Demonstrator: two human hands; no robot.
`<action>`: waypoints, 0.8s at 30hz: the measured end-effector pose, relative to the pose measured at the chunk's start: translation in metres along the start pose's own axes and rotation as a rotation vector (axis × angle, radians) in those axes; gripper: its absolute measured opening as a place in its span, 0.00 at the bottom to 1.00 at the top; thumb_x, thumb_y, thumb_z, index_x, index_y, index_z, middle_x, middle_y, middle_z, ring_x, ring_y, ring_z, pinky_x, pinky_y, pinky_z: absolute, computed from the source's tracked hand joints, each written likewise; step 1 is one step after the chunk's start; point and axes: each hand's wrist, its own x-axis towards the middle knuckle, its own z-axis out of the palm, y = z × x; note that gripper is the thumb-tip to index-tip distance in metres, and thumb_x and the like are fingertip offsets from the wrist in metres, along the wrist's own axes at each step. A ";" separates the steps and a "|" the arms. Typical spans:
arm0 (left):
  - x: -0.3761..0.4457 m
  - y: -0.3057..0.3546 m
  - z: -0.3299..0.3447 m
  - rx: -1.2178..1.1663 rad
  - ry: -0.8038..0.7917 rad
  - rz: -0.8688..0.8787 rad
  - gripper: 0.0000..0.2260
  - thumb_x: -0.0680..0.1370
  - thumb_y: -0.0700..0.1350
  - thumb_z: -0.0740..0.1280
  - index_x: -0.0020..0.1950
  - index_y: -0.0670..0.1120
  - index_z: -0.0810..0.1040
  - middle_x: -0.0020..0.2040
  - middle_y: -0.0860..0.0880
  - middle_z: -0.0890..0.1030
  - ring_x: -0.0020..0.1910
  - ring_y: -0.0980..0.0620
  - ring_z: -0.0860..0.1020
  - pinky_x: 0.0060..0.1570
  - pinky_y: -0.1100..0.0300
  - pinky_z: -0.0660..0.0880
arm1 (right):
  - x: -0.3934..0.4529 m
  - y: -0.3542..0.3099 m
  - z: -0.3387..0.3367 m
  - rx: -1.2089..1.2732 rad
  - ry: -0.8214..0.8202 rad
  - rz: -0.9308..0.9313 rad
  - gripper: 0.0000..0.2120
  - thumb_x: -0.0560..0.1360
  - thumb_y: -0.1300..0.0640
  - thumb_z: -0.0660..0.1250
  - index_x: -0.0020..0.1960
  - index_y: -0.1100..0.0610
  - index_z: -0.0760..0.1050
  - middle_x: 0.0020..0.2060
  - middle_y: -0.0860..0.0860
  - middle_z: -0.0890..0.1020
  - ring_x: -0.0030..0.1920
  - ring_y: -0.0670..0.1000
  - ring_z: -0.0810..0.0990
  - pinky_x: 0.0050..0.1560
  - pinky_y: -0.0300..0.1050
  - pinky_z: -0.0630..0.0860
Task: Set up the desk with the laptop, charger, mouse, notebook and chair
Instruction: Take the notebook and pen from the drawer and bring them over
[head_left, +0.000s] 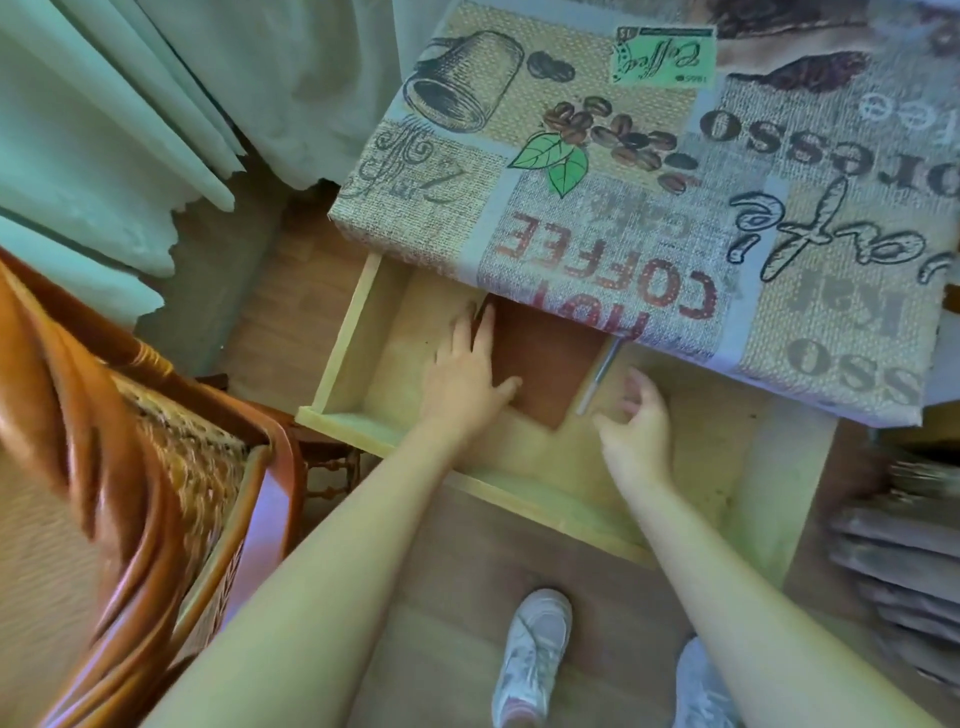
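Observation:
A pale wooden drawer (358, 332) stands pulled out from under the desk (675, 156), which wears a coffee-print cloth. Inside lies a brown notebook (550, 358), partly under the cloth's edge. A silver pen (597, 376) lies just right of it. My left hand (467, 371) rests flat on the notebook's left edge, thumb on the cover. My right hand (636, 421) hovers inside the drawer near the pen's lower end, fingers loosely curled and holding nothing. The wicker chair (156, 467) with a wooden frame stands at the left. No laptop, charger or mouse is in view.
Pale curtains (130, 130) hang at the upper left, down to the floor. A stack of dark flat items (898, 551) sits at the right, below the desk. My white shoes (535, 654) stand on the wood floor in front of the drawer.

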 end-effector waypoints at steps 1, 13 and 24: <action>0.006 0.000 0.000 -0.033 -0.024 -0.027 0.42 0.74 0.58 0.68 0.79 0.49 0.46 0.79 0.45 0.50 0.76 0.43 0.55 0.70 0.46 0.60 | 0.007 -0.002 0.003 0.075 0.016 0.053 0.30 0.71 0.69 0.68 0.70 0.57 0.65 0.64 0.57 0.73 0.53 0.49 0.73 0.58 0.49 0.74; 0.012 0.003 0.008 -0.254 -0.067 -0.131 0.46 0.67 0.56 0.75 0.78 0.48 0.54 0.70 0.39 0.65 0.69 0.40 0.65 0.67 0.47 0.66 | 0.037 -0.018 0.023 0.310 -0.046 0.236 0.25 0.72 0.67 0.70 0.68 0.59 0.69 0.55 0.52 0.76 0.42 0.44 0.75 0.28 0.28 0.71; -0.011 0.001 0.004 -0.885 -0.053 -0.243 0.34 0.72 0.38 0.73 0.74 0.55 0.64 0.55 0.49 0.77 0.57 0.47 0.78 0.58 0.51 0.77 | 0.021 -0.002 0.018 0.307 0.030 0.224 0.22 0.78 0.62 0.63 0.71 0.52 0.67 0.67 0.50 0.73 0.64 0.50 0.72 0.63 0.42 0.66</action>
